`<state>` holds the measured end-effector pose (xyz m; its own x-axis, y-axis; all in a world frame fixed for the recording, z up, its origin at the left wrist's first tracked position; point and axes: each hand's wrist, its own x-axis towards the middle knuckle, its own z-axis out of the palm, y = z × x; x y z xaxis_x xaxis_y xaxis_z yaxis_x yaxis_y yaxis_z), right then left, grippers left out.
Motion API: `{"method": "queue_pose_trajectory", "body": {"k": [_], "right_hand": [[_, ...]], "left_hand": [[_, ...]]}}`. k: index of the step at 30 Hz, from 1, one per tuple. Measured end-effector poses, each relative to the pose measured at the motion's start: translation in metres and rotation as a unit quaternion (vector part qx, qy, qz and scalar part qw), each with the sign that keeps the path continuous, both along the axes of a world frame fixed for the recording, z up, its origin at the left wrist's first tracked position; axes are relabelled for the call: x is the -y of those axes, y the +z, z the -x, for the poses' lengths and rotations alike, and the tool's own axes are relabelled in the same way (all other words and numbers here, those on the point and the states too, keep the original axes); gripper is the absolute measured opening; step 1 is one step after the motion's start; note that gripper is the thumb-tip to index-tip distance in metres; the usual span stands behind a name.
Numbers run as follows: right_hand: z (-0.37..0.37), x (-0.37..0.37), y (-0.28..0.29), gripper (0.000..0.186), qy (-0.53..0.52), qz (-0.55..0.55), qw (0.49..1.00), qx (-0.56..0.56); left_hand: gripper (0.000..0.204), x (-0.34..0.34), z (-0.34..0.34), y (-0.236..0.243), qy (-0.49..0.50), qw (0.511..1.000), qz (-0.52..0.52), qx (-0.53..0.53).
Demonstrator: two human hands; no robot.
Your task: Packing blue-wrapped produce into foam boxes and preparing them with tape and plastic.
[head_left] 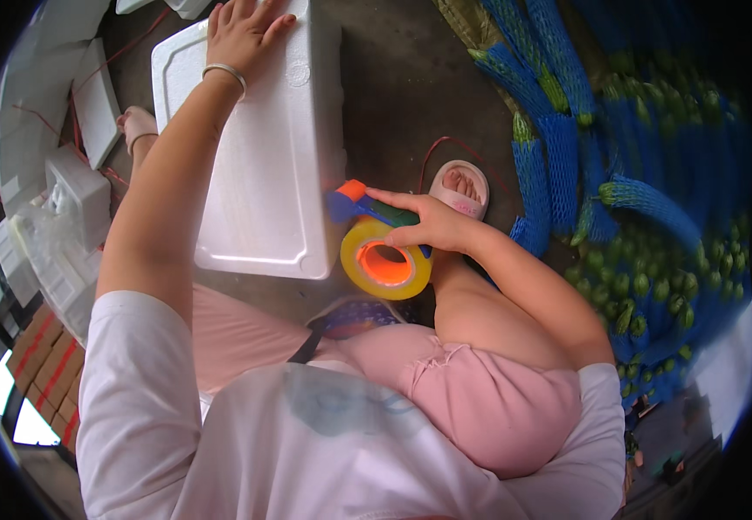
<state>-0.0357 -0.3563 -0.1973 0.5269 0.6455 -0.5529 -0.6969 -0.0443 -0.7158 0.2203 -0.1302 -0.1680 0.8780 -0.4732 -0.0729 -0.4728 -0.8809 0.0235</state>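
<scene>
**Ana:** White foam box with its flat rectangular lid point(263, 147) takes up the upper middle of the frame, resting on the grey concrete floor point(411, 87), long axis running from the upper edge down toward the person's knees.

**Ben:** And the hands?

**Ana:** The left hand point(242, 30) lies flat on the far end of the lid at the top of the frame, fingers spread apart and pressing down, gripping nothing. The right hand point(432, 225) sits just off the lid's lower right corner, fingers clamped around the blue and orange handle of a tape dispenser carrying a yellowish roll of packing tape with an orange core point(386, 264).

**Ben:** So which way is the box from the tape?

**Ana:** Left and upward; the roll is touching or just beside the box's near right edge, I cannot tell which. The right hand is the nearer one to that corner.

**Ben:** Anything smaller?

**Ana:** Green fruit in blue foam net sleeves point(567, 165) at the right, and a silver bangle point(224, 73) on the left wrist.
</scene>
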Motion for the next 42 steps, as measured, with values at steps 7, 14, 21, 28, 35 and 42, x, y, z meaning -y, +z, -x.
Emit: {"method": "queue_pose_trajectory", "body": {"k": [7,14,21,28,35,42], "right_hand": [[-0.027,-0.008,-0.001,0.070,0.036,-0.062,0.994,-0.088],[-0.022,-0.015,-0.011,0.067,-0.028,-0.110,0.991,-0.074],[-0.115,0.028,-0.004,0.066,0.118,0.012,0.993,0.023],[-0.225,0.105,0.011,0.067,0.110,0.080,0.987,0.089],[-0.220,0.127,0.009,0.062,0.117,-0.015,0.992,-0.033],[-0.090,0.162,0.000,0.068,-0.033,-0.049,0.998,-0.012]], "left_hand": [[0.060,-0.017,-0.006,-0.001,-0.015,0.995,0.101,-0.006],[0.085,-0.281,0.073,-0.035,0.373,0.873,0.298,-0.105],[0.064,-0.160,0.156,0.019,0.648,0.489,0.517,-0.271],[0.081,-0.048,0.194,0.001,0.369,0.889,0.272,-0.022],[0.081,0.020,0.203,0.010,-0.018,0.997,-0.009,-0.080],[0.082,0.024,0.208,0.007,-0.007,0.997,-0.032,-0.063]]}}
